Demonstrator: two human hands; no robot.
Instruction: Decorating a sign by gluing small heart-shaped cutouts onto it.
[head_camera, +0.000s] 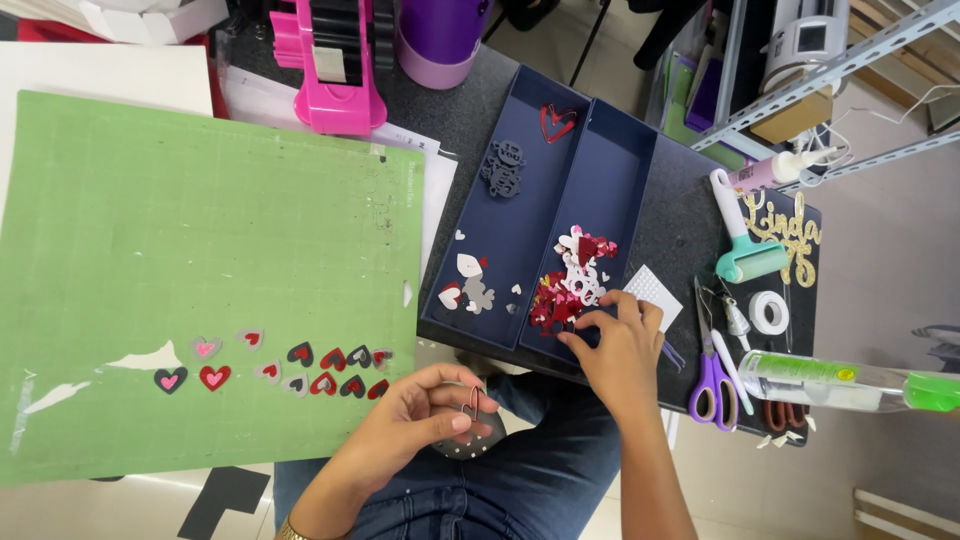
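Dark craft table: right hand (615, 345) pinches among red hearts (556, 303) in navy tray (620, 160); left hand (432, 415) grips a small heart outline (470, 400); lift one piece lightly, fingertips only.

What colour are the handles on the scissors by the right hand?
Purple handles on the scissors, seen clearly in the head view.

Left hand (425, 415) pinching a small red heart outline (471, 401), right hand (618, 345) digging through red paper hearts (556, 305) in the navy tray (610, 150).
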